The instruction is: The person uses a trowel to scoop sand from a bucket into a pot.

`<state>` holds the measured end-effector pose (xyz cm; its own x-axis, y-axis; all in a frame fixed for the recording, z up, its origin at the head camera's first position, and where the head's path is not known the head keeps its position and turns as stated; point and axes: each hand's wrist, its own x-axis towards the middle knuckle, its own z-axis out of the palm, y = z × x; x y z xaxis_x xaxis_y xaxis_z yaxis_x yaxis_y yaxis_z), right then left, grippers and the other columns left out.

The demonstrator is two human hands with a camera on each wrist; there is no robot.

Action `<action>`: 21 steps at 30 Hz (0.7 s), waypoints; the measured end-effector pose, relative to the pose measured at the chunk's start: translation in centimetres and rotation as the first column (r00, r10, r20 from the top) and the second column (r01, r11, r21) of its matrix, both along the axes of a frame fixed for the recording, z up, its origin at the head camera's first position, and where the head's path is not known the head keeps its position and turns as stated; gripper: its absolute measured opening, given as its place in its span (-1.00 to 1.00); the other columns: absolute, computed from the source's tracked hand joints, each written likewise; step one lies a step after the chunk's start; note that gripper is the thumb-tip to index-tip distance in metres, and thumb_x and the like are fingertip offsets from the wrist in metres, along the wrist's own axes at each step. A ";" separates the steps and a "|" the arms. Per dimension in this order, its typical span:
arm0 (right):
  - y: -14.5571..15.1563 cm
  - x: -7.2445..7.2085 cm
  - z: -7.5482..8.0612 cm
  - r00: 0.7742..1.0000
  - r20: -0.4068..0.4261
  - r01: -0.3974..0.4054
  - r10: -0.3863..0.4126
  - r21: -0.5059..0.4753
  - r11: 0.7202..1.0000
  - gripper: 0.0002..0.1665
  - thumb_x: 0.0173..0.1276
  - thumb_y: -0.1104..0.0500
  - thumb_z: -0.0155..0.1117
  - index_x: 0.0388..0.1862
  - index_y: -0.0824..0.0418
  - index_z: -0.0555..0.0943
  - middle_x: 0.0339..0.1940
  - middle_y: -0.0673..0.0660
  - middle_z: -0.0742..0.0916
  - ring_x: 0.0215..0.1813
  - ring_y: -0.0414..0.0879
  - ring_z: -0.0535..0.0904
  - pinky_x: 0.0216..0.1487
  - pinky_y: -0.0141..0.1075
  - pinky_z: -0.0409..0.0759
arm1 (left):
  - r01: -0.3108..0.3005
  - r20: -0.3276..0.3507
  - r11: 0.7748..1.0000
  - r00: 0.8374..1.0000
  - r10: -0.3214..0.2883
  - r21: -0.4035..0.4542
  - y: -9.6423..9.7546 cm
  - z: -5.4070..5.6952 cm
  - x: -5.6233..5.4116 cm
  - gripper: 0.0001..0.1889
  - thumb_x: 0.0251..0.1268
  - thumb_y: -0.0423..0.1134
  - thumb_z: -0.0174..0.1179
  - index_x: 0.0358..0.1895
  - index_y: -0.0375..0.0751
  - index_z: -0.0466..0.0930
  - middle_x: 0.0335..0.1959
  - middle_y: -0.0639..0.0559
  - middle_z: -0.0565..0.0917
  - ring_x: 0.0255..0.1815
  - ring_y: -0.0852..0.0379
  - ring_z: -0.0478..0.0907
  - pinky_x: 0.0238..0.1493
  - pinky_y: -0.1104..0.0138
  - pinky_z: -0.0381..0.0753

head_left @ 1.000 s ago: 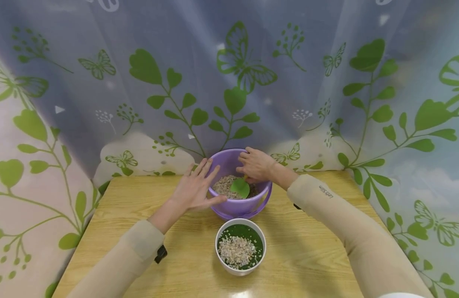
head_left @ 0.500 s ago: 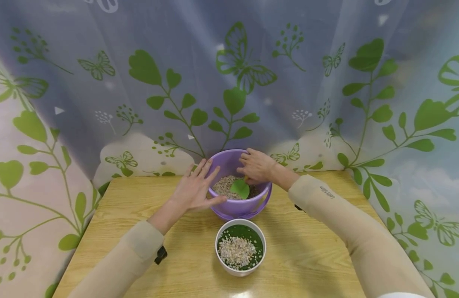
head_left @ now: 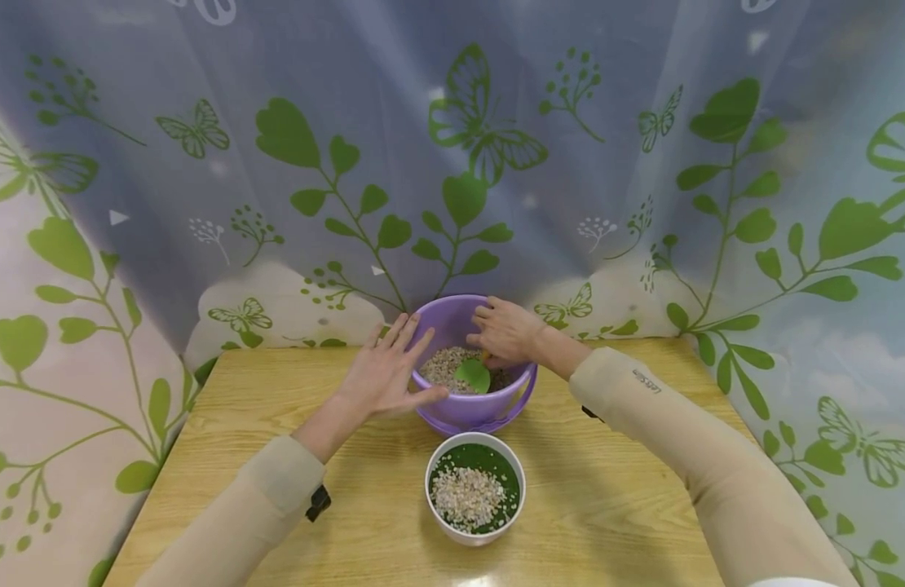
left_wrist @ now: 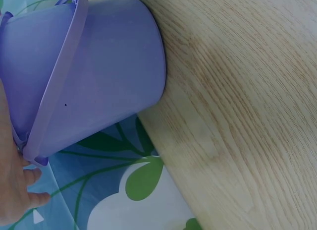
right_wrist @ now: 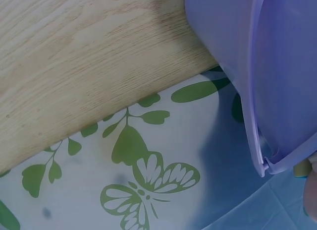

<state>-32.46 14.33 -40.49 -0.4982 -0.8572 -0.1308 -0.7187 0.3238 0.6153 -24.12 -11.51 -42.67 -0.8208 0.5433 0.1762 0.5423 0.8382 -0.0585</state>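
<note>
A purple bucket [head_left: 482, 408] stands at the back of the table with a layer of pale, gravel-like bits [head_left: 441, 367] inside. My left hand [head_left: 379, 371] rests on the left of its rim, fingers spread and straight. Inside the bucket, my right hand [head_left: 509, 333] grips the short orange handle of a small green toy shovel [head_left: 472, 375], whose blade lies against the bits. In front stands a white bowl [head_left: 428, 489], green inside, with a heap of similar pale bits [head_left: 467, 496]. The wrist views show mostly the bucket's outer wall [left_wrist: 114, 56] and handle.
The wooden table [head_left: 276, 383] carries the bucket and bowl. Close behind the bucket hangs a curtain [head_left: 394, 122] printed with leaves and butterflies, which also runs along both sides. The bucket's handle [right_wrist: 250, 91] hangs down outside its wall.
The shovel's green blade has tilted and sunk slightly among the bits, so a little less of it shows. My left hand, the bucket and the bowl have stayed in place.
</note>
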 end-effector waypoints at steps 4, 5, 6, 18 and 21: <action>0.1 0.0 0.0 1.000 0.009 -0.001 0.001 0.000 1.000 -0.43 0.39 -0.40 0.27 0.05 -0.01 0.66 -0.06 0.10 0.80 0.05 0.01 0.61 0.09 -0.10 0.55 | -0.006 0.010 1.000 1.000 0.006 -0.004 0.0 -0.1 0.0 0.46 -0.09 0.83 -0.99 0.70 -0.09 0.12 0.76 -0.26 0.01 0.76 -0.27 0.07 0.72 -0.23 0.14; 0.1 -0.1 0.0 1.000 0.007 -0.006 0.006 0.000 1.000 -0.43 0.38 -0.40 0.27 0.05 -0.01 0.66 -0.07 0.10 0.80 0.04 0.01 0.61 0.08 -0.10 0.55 | -0.006 0.013 1.000 1.000 0.006 -0.004 0.0 -0.1 -0.1 0.46 -0.09 0.83 -0.99 0.71 -0.09 0.12 0.76 -0.26 0.01 0.76 -0.27 0.06 0.72 -0.23 0.13; 0.2 -0.1 0.0 1.000 0.005 -0.009 0.009 0.000 1.000 -0.43 0.38 -0.40 0.27 0.04 -0.01 0.66 -0.07 0.10 0.80 0.04 0.01 0.61 0.08 -0.11 0.55 | -0.006 0.014 1.000 1.000 0.006 -0.004 0.0 -0.1 -0.1 0.46 -0.09 0.84 -0.99 0.71 -0.09 0.12 0.76 -0.26 0.01 0.76 -0.27 0.06 0.72 -0.23 0.13; 0.2 -0.1 0.1 0.999 -0.016 -0.044 0.044 -0.011 0.999 -0.42 0.35 -0.43 0.28 0.01 -0.02 0.66 -0.08 0.07 0.80 0.04 -0.01 0.62 0.06 -0.13 0.56 | 0.000 -0.004 1.000 1.000 0.000 0.000 0.0 0.0 0.0 0.46 -0.09 0.83 -1.00 0.69 -0.10 0.15 0.76 -0.27 0.04 0.75 -0.27 0.10 0.68 -0.24 0.22; 0.2 0.1 0.2 0.999 0.000 -0.050 0.050 -0.022 0.999 -0.39 0.35 -0.45 0.27 0.03 -0.02 0.66 -0.09 0.07 0.79 0.02 -0.01 0.62 0.07 -0.13 0.57 | -0.001 -0.002 1.000 1.000 0.001 -0.007 0.0 0.0 0.0 0.46 -0.09 0.83 -1.00 0.70 -0.10 0.14 0.76 -0.27 0.03 0.75 -0.27 0.10 0.69 -0.23 0.22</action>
<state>-32.39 14.49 -40.33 -0.4550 -0.8835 -0.1118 -0.7345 0.3013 0.6080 -24.12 -11.55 -42.68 -0.8212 0.5434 0.1741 0.5409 0.8385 -0.0655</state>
